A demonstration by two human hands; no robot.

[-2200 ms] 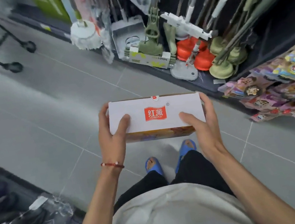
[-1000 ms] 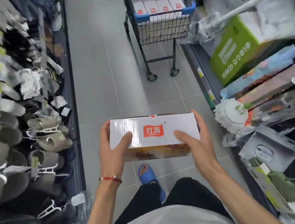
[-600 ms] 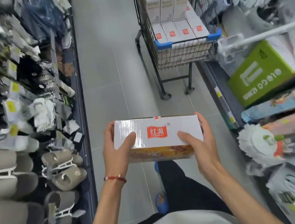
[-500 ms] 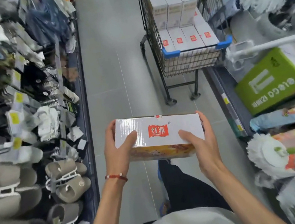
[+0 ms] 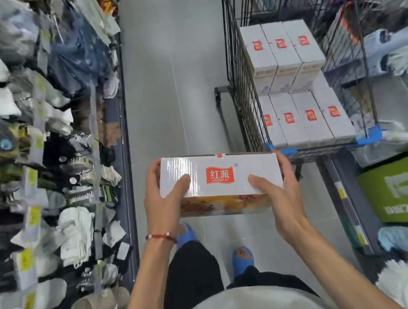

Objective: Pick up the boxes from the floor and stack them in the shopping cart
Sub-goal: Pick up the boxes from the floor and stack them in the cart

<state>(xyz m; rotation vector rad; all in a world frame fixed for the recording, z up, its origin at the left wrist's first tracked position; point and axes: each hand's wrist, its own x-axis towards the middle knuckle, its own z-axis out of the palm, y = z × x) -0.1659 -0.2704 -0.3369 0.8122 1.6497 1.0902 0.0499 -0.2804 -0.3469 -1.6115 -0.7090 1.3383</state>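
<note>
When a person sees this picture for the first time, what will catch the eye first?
The white rectangular cardboard box with a red logo, gripped at its ends by the left hand and right hand, fills the centre. Ahead on the right, the black wire shopping cart holds matching white boxes stacked in layers.

Both hands hold a white box (image 5: 219,178) with a red label level over the grey floor (image 5: 170,78): the left hand (image 5: 163,202) grips its left end, the right hand (image 5: 278,190) its right end. Just ahead, a wire shopping cart (image 5: 241,79) carries stacked matching boxes (image 5: 297,99).
</note>
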